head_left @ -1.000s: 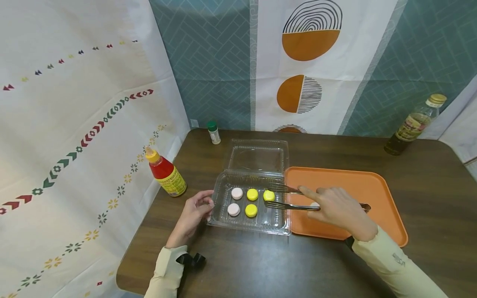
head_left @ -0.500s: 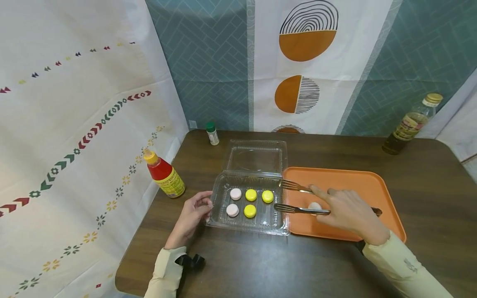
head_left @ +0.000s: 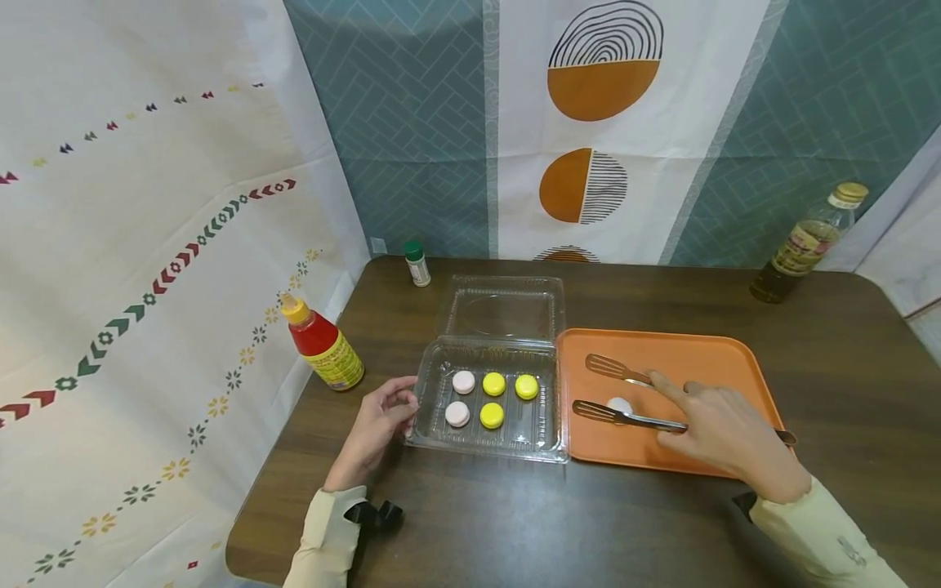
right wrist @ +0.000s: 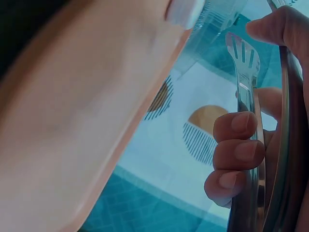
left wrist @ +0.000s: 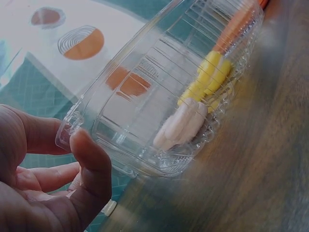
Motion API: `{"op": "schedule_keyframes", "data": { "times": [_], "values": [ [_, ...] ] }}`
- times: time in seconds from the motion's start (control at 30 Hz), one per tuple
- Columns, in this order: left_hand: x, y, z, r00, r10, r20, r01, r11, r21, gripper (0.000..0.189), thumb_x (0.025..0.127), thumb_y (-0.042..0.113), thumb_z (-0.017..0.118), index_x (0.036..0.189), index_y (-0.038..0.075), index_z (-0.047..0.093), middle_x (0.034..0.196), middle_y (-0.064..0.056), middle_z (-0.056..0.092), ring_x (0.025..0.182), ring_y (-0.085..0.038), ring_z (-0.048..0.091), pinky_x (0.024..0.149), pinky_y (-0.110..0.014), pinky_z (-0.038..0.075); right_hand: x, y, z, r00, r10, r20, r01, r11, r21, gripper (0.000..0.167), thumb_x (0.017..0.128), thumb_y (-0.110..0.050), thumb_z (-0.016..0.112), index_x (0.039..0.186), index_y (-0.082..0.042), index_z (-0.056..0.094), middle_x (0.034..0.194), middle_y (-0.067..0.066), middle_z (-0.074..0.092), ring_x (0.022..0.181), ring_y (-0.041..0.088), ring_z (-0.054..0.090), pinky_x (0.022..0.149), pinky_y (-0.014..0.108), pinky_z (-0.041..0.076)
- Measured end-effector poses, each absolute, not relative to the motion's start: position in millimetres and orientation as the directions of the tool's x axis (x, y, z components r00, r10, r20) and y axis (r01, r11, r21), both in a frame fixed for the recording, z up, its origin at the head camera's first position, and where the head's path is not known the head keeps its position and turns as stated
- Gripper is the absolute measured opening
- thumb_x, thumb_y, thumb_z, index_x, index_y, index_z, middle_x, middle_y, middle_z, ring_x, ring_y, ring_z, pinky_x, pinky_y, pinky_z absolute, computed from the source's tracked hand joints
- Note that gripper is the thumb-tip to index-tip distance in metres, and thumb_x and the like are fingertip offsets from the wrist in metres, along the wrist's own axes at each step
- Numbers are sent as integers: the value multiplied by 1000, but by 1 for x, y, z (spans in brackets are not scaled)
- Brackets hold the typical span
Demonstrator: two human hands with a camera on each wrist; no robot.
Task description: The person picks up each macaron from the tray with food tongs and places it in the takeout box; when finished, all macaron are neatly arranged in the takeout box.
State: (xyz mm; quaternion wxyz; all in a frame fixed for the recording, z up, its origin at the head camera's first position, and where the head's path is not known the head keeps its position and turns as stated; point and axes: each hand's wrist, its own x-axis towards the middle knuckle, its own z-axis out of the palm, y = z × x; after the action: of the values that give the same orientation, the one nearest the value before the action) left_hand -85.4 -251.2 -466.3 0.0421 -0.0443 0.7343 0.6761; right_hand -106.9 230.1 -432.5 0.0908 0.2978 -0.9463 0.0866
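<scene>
My left hand (head_left: 376,431) pinches the left rim of a clear plastic clamshell container (head_left: 434,434), between thumb and finger in the left wrist view. Inside the container sit two pale pink macarons (head_left: 457,414) and several yellow macarons (head_left: 492,416). Over an orange tray (head_left: 706,353) my right hand (head_left: 724,429) grips metal tongs (head_left: 647,421), whose slotted tips are spread apart. One whitish macaron (head_left: 619,404) lies on the tray between the tong arms, partly covered by the lower one. Fingers curl round one arm of the tongs in the right wrist view.
The container's lid (head_left: 506,309) lies folded back behind it. To the left stands a red squeeze bottle (head_left: 323,345) with a yellow label. A small green-capped shaker (head_left: 416,265) and an oil bottle (head_left: 801,249) stand near the wooden table's back edge.
My right hand has drawn the tongs to the right, from over the rightmost yellow macaron to above the tray. My left hand has kept its place at the rim.
</scene>
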Motion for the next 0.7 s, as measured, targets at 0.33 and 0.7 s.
{"op": "schedule_keyframes", "data": {
  "times": [0.33, 0.7],
  "values": [
    [-85, -250, -464, -992, -2, -128, -128, 72, 989, 42, 94, -10, 55, 136, -10, 52, 92, -11, 56, 68, -16, 53, 58, -24, 48, -99, 243, -440, -805, -536, 253, -571, 817, -83, 67, 73, -27, 73, 137, -11, 57, 62, -5, 37, 44, 9, 25, 43, 26, 23],
    [-86, -251, -466, -994, 4, -113, -112, 89, 990, 41, 94, -10, 54, 136, -11, 52, 93, -11, 57, 69, -16, 54, 59, -24, 49, -94, 254, -444, -798, -545, 257, -579, 812, -74, 67, 73, -30, 78, 135, -13, 59, 63, -7, 36, 47, 9, 26, 44, 27, 24]
  ]
}}
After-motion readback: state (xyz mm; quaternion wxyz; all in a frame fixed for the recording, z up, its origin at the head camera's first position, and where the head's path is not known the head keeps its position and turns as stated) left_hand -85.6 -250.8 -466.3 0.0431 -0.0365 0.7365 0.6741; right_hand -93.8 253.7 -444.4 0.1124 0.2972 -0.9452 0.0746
